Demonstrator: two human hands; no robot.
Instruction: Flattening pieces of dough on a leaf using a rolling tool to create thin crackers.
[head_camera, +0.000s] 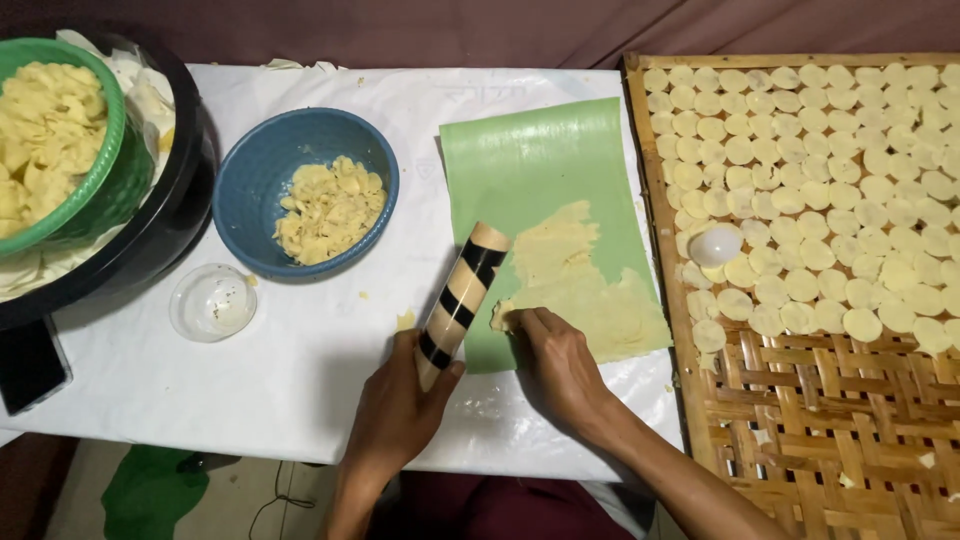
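Left hand (395, 410) grips a cylindrical black-striped wooden rolling pin (460, 295), fingers wrapped around it. Right hand (560, 365) pinches the edge of thin, ragged yellow dough (575, 275) on a smooth green plastic sheet (530, 160). Judged progress: small pale dough discs (830, 170) cover most of the woven bamboo tray (850, 440); dough remains in the blue bowl (255, 180) on the table (300, 370).

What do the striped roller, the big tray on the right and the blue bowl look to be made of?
Striped roller: probably wood or bamboo, smooth, with a pale cut end and painted black bands. Big tray: woven bamboo or cane strips in a wooden frame, matte tan, weave plainly visible. Blue bowl: likely plastic, with an even colour and a thin moulded rim.
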